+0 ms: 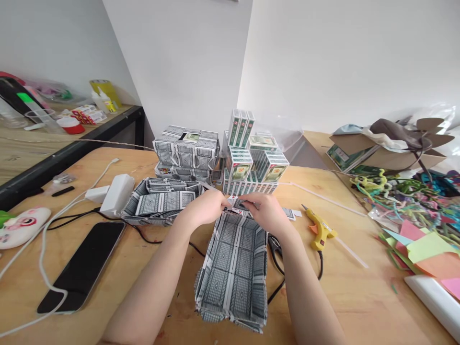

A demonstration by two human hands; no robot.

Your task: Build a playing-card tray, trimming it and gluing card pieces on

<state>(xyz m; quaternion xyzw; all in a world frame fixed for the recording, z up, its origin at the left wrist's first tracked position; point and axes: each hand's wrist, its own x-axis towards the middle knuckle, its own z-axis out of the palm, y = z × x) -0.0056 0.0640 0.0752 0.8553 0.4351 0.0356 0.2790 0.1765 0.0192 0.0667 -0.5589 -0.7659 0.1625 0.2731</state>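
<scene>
An open box built from grey patterned playing cards [230, 268] lies in front of me, its long side pointing away. At its far end my left hand [212, 203] has its fingers closed at the left side of a playing card [237, 203]. My right hand [265, 211] pinches the right part of that card, thumb bent inward. The card sits by the rim of the box's far wall. Fingertips of the left hand are partly hidden. Just left stands a second card box [167, 203] with folded card pieces in it.
Behind are a card-built block [187, 151] and stacked card packs [240, 165]. A yellow glue gun [319, 230] lies right, scissors [275, 249] beside the box. Leftward are a phone [84, 268], white adapter [118, 195] and cables. Sticky notes [427, 249] lie far right.
</scene>
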